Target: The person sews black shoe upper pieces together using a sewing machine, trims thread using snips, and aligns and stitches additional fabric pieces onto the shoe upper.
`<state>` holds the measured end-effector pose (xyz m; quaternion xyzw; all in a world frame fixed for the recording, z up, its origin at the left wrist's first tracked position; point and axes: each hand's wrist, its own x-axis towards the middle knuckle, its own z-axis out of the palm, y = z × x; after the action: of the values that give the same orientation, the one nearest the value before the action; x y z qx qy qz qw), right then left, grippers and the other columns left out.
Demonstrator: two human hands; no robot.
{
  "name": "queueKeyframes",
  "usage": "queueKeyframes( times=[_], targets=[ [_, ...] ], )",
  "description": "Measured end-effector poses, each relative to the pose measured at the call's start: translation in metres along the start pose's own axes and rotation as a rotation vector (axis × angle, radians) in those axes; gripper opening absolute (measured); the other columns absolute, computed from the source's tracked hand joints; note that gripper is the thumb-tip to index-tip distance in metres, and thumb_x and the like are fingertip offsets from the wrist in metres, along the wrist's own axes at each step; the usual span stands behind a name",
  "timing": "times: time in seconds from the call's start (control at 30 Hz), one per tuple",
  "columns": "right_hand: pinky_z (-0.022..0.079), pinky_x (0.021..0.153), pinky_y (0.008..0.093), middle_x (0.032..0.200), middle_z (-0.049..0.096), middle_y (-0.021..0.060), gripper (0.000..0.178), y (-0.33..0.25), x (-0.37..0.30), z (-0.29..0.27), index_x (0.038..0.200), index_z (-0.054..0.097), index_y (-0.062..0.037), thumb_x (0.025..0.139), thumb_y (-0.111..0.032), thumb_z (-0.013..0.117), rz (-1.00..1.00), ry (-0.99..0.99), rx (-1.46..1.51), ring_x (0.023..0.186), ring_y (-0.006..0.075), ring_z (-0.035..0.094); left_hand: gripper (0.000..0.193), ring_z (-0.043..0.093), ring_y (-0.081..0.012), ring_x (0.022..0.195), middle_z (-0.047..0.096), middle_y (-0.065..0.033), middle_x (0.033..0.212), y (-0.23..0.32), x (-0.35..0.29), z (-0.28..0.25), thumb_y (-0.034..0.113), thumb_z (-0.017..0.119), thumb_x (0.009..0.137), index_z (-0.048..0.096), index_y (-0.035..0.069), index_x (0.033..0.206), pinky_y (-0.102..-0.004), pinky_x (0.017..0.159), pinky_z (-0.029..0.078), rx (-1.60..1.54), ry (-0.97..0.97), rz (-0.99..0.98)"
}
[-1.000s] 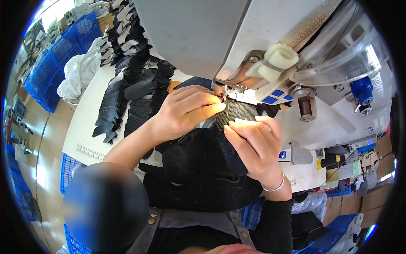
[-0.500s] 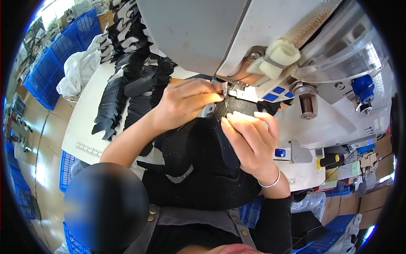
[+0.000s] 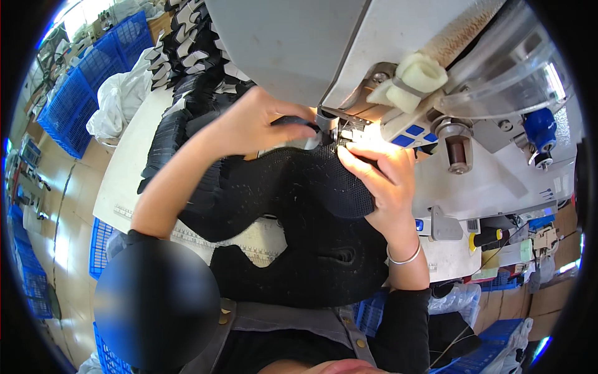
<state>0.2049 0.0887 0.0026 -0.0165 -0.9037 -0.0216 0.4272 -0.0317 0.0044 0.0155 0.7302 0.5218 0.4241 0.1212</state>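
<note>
A black mesh shoe upper (image 3: 336, 187) lies over the sewing machine bed and hangs toward me, its near part in broad curved shapes. Its far edge sits by the lit needle and presser foot (image 3: 336, 134). To the left of the needle, my left hand (image 3: 265, 124) has thumb and forefinger brought close together against the metal parts; what lies between the tips is hidden. My right hand (image 3: 386, 181) grips the mesh on the right of the needle, thumb and fingers closed at its edge near the presser foot.
Stacks of black cut pieces (image 3: 180, 137) cover the table on the left, beside a ruler strip (image 3: 243, 249). The machine head (image 3: 280, 43) rises ahead. A brown thread bobbin (image 3: 458, 153) is at right. Blue crates (image 3: 68, 118) and a white bag (image 3: 118, 109) stand left.
My left hand has drawn slightly left and up from the needle. My right hand has moved up and closer to the presser foot. The mesh has shifted and spread, exposing the ruler.
</note>
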Motion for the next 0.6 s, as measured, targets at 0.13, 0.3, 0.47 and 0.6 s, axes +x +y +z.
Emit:
queueKeyframes(
  times=[0.13, 0.3, 0.47, 0.6],
  targets=[
    [0.037, 0.090, 0.0390, 0.107, 0.062, 0.0026, 0.041, -0.014, 0.002, -0.020, 0.104, 0.072, -0.0131, 0.064, -0.010, 0.070, 0.149, -0.237, -0.278, 0.101, 0.0201, 0.056, 0.034, 0.065, -0.0179, 0.081, 0.070, -0.0085, 0.095, 0.006, -0.004, -0.034, 0.018, 0.076, 0.080, 0.068, 0.003, 0.109, -0.0306, 0.077, 0.051, 0.066, -0.467, -0.068],
    [0.042, 0.089, 0.0408, 0.095, 0.063, 0.0027, 0.019, -0.034, -0.006, -0.017, 0.095, 0.066, -0.0086, 0.077, -0.012, 0.066, -0.134, -0.110, -0.454, 0.092, 0.0171, 0.063, 0.042, 0.063, -0.0128, 0.095, 0.068, -0.0089, 0.110, 0.005, -0.017, -0.030, 0.015, 0.071, 0.086, 0.061, -0.005, 0.122, -0.0270, 0.085, 0.050, -0.572, -0.509, -0.378],
    [0.045, 0.086, 0.0382, 0.092, 0.064, 0.0033, 0.014, -0.026, -0.009, -0.005, 0.090, 0.066, -0.0064, 0.077, -0.010, 0.067, -0.180, -0.010, -0.379, 0.085, 0.0163, 0.064, 0.034, 0.060, -0.0088, 0.094, 0.069, -0.0091, 0.106, 0.000, -0.023, -0.027, 0.012, 0.066, 0.090, 0.063, -0.006, 0.119, -0.0222, 0.084, 0.049, -0.476, -0.444, -0.386],
    [0.045, 0.086, 0.0382, 0.095, 0.065, 0.0029, 0.014, -0.016, -0.005, -0.006, 0.090, 0.068, -0.0055, 0.078, -0.011, 0.068, -0.124, -0.063, -0.371, 0.087, 0.0154, 0.063, 0.024, 0.067, -0.0164, 0.081, 0.070, -0.0104, 0.083, -0.038, -0.038, -0.050, 0.017, 0.070, 0.083, 0.068, 0.002, 0.102, -0.0290, 0.072, 0.051, 0.121, -0.010, -0.484]
  ],
)
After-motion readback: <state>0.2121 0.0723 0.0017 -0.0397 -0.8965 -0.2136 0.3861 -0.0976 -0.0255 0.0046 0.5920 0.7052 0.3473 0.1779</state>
